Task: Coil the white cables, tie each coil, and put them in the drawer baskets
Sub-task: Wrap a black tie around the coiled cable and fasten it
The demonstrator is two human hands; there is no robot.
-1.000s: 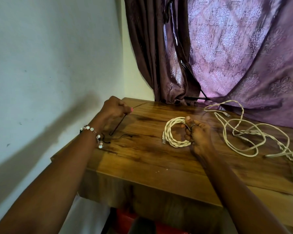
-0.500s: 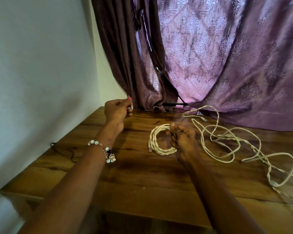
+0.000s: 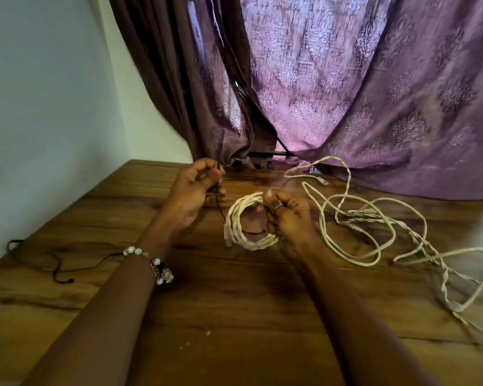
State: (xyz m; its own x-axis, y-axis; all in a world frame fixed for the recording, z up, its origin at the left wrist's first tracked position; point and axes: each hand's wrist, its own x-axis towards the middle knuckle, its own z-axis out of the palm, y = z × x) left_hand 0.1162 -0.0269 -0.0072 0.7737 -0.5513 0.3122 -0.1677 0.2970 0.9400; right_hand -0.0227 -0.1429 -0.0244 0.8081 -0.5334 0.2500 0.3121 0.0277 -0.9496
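A white coil (image 3: 248, 221) is gripped at its right side by the right hand (image 3: 286, 215), just above the wooden desk (image 3: 234, 316); a thin dark tie (image 3: 219, 201) is pinched in the left hand (image 3: 195, 188), beside the coil; loose cables (image 3: 374, 218) are spread on the desk to the right.

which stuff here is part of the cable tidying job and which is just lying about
Part of the job:
- coiled white cable, gripped by the right hand
- thin dark tie, pinched by the left hand
- loose white cables, uncoiled on the wooden table

Just lying about:
- thin black cord near the table's left edge
- purple curtain behind
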